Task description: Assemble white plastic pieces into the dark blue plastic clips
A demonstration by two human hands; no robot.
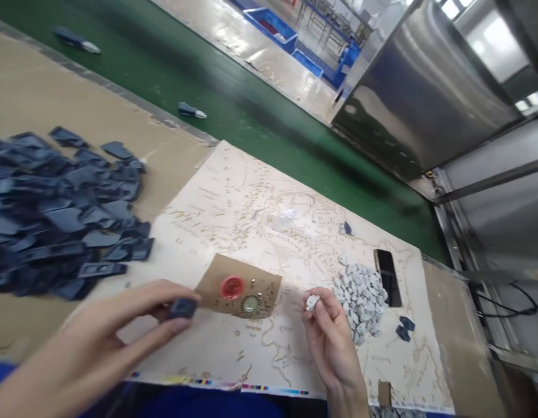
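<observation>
My left hand [99,342] pinches a small dark blue plastic part [182,307] between thumb and fingers, low at the left. My right hand [332,339] holds a small light grey piece [312,301] at its fingertips, just left of a heap of similar grey pieces [360,293]. Between my hands lies a brown card patch [264,278] with a red round cap [232,287] and a clear round cap [250,303] on it. A large pile of dark blue plastic parts [55,215] spreads at the far left.
A worn, scratched cardboard sheet [234,203] covers the bench, with a dark rectangular slot [387,276] by the grey heap and two loose blue parts [404,328]. Behind runs a green conveyor belt [234,98] carrying assembled parts [191,110]. A steel machine housing [426,87] stands at right.
</observation>
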